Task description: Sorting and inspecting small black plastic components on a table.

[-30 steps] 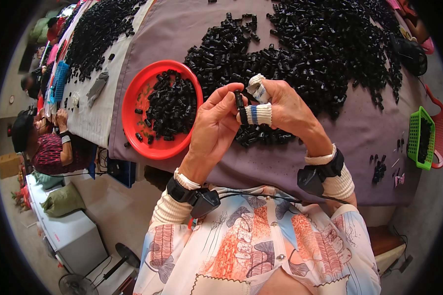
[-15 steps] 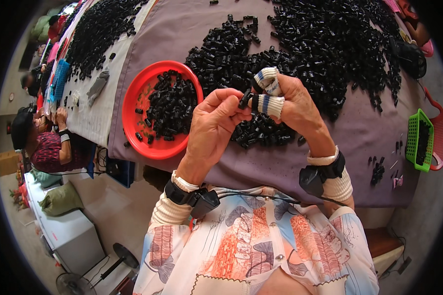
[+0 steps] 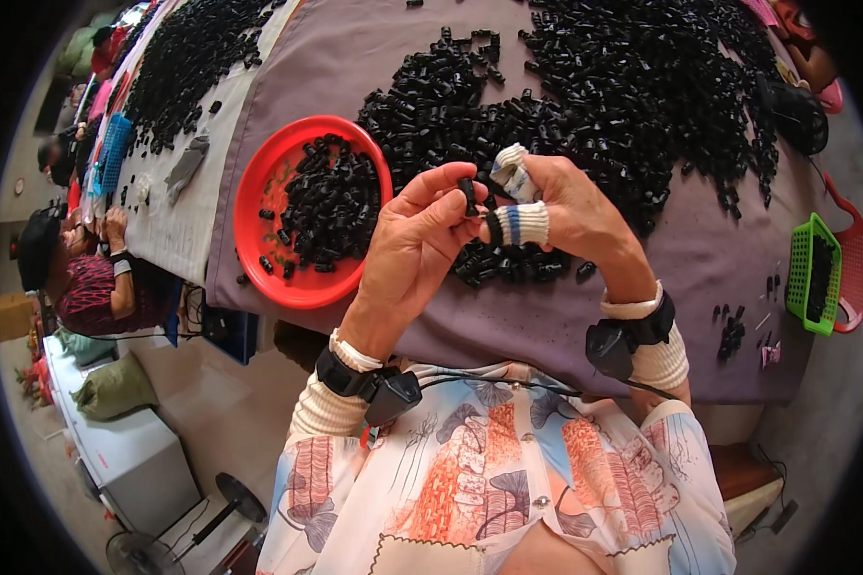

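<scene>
Small black plastic parts, short and tube-like, lie heaped [image 3: 431, 115] in front of me. One black plastic part [image 3: 468, 196] stands roughly upright between the thumb and fingers of my left hand [image 3: 417, 230]. My right hand [image 3: 575, 206] is close against it from the right, fingers curled in. Knitted striped covers wrap its thumb and a finger; the lower cover [image 3: 523, 224] points at the held part. Whether the right fingertips hold anything small is hidden. Left of my hands sits a red round basin [image 3: 249, 230] with many black parts in it.
A purple cloth [image 3: 547, 331] covers the table. At the right edge stand a green basket [image 3: 798, 278] and a few loose parts [image 3: 732, 335]. To the left, a person [image 3: 96, 287] sits at another table with a heap [image 3: 182, 67]. A fan [image 3: 144, 556] stands lower left.
The black part in my left hand has turned from tilted to more upright. My right hand's covered fingers have shifted slightly, the lower one now below and beside the part.
</scene>
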